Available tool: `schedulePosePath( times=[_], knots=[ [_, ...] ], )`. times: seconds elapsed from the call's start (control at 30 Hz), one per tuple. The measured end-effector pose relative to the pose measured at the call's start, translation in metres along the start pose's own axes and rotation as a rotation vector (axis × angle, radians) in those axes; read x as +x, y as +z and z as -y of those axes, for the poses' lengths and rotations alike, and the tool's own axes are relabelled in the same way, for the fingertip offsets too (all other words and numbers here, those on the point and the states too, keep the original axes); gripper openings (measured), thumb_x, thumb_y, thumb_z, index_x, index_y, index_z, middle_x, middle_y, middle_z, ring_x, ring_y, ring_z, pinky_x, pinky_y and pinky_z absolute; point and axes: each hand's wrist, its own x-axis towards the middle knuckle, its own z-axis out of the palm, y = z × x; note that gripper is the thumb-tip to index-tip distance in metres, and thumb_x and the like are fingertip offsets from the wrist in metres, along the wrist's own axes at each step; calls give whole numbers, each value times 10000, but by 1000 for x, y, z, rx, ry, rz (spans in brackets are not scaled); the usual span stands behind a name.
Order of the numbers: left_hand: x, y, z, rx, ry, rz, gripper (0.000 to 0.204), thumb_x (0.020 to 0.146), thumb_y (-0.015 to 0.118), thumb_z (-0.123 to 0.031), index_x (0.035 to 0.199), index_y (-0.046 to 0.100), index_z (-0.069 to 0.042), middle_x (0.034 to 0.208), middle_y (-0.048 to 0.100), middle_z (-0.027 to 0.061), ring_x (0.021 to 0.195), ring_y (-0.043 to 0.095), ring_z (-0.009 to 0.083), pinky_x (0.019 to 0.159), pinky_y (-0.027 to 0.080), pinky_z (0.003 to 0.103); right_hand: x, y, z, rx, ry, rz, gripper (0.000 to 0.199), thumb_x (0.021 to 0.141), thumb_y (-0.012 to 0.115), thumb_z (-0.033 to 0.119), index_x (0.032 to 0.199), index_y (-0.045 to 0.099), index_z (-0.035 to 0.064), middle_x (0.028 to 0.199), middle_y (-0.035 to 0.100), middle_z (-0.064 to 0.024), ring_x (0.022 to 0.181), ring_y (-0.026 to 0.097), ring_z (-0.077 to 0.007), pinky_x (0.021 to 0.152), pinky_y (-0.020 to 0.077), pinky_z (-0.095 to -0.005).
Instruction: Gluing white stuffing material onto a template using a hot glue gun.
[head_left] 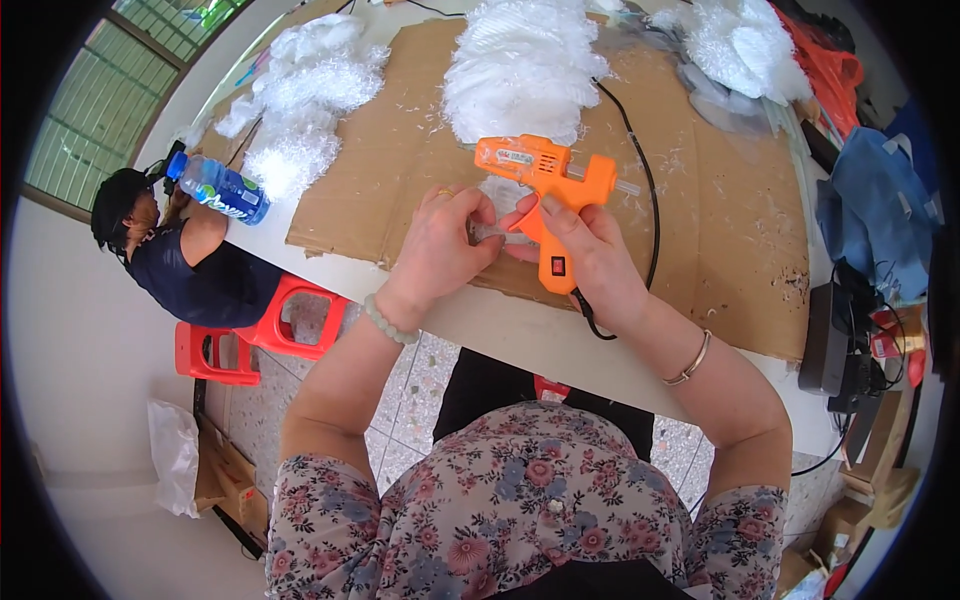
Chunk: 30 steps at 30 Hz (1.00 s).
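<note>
An orange hot glue gun point(555, 178) with a black cord is gripped in my right hand point(603, 262), its nozzle end toward the left and a clear glue stick poking out of its back. My left hand point(437, 248) is closed in a pinch just left of the gun's handle, over the cardboard's near edge. What its fingertips hold is small, pale and partly hidden. Beyond my fingers, a small white piece point(503, 192) shows below the gun. Just past it lies a stack of white fringed strands point(522, 65).
A cardboard sheet point(390, 190) covers much of the white table. More white fringe point(320, 85) lies at the far left, near a blue-capped bottle point(222, 188). Another person point(200, 255) sits at the left beside red stools point(305, 318). The gun's cord point(640, 150) loops across the cardboard.
</note>
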Motion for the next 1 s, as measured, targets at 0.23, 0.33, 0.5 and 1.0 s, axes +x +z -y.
schedulePosePath(
  times=[0.23, 0.33, 0.5, 1.0],
  knots=[
    [-9, -11, 5, -151, -62, -147, 211, 658, 755, -105, 801, 609, -56, 730, 571, 79, 716, 547, 276, 781, 424, 369, 3, 3, 6, -9, 68, -97, 323, 1001, 423, 266, 1194, 483, 15, 1077, 596, -118, 1050, 593, -200, 887, 526, -370],
    [-21, -19, 12, -112, -117, -220, 205, 666, 769, -129, 810, 645, -53, 763, 593, 94, 782, 555, 291, 754, 440, 370, 3, 0, 4, -1, 75, -97, 319, 1001, 423, 263, 1187, 482, 11, 1075, 597, -128, 1041, 595, -204, 887, 522, -376],
    [-30, -11, -3, 209, -2, -150, 105, 697, 723, -67, 772, 653, -45, 754, 596, 98, 819, 564, 287, 777, 440, 389, 4, 0, 4, -14, 80, -92, 313, 999, 428, 260, 1174, 487, 7, 1075, 596, -130, 1038, 595, -205, 888, 522, -382],
    [1, 2, -3, 132, 49, -30, 72, 708, 708, -71, 725, 640, -54, 648, 571, 65, 727, 574, 274, 807, 432, 407, 4, -4, 1, 35, 30, -103, 308, 996, 442, 255, 1173, 497, 9, 1086, 578, -100, 1039, 604, -207, 864, 545, -387]
  ],
)
